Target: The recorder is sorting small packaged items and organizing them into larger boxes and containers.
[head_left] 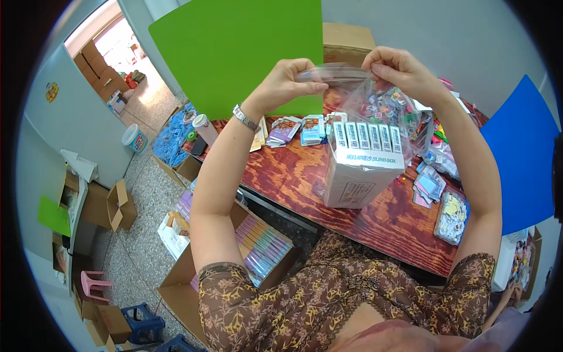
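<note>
Up above the table my left hand [287, 85] pinches one end of the top edge of a clear plastic bag [337, 74]. At the other end my right hand [399, 69] grips the same edge between thumb and fingers. The film between them is pulled into a narrow band, slightly blurred. Below, a white display box [359, 179] stands upright on the table, apparently inside the clear bag. Several small white boxes [368, 136] stand in a row in its open top. Behind the film, to the right, lies a pile of small colourful trinkets [384, 108].
On the reddish wood-grain table [293, 186] are card stacks [283, 131], loose cards [429, 185] and a bag of small pieces [451, 218]. A green board [240, 58] and a blue board [519, 158] flank it. A carton of packets [261, 246] sits below left.
</note>
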A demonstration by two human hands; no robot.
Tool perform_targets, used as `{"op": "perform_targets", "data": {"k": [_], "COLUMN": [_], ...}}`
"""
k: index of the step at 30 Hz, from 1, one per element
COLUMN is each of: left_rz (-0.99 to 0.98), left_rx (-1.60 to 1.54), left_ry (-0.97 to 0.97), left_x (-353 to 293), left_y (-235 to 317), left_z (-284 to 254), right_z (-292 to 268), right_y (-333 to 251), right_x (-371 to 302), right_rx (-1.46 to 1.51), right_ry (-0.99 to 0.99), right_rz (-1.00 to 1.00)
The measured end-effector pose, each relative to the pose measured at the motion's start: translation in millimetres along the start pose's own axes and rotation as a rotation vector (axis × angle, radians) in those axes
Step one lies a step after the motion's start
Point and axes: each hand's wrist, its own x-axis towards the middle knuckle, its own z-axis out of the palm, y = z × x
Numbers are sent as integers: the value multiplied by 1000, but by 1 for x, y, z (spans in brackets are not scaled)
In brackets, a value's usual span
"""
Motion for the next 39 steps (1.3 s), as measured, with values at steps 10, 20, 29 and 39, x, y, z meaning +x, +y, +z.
{"op": "perform_targets", "data": {"k": [10, 20, 29, 39], "left_rz": [-97, -5, -25, 78], "left_rx": [-608, -271, 9, -69], "left_ry": [332, 329, 230, 242], "left_x": [-29, -36, -41, -33], "left_y": [2, 17, 20, 22], "left_z": [25, 29, 19, 19], "right_z": [58, 80, 75, 55], "right_y": [-21, -14, -12, -7], "right_x": [25, 39, 42, 43], "right_rx": [-839, -829, -922, -538], "right_ry": [376, 391, 338, 523], "right_rz": [-774, -700, -760, -489]}}
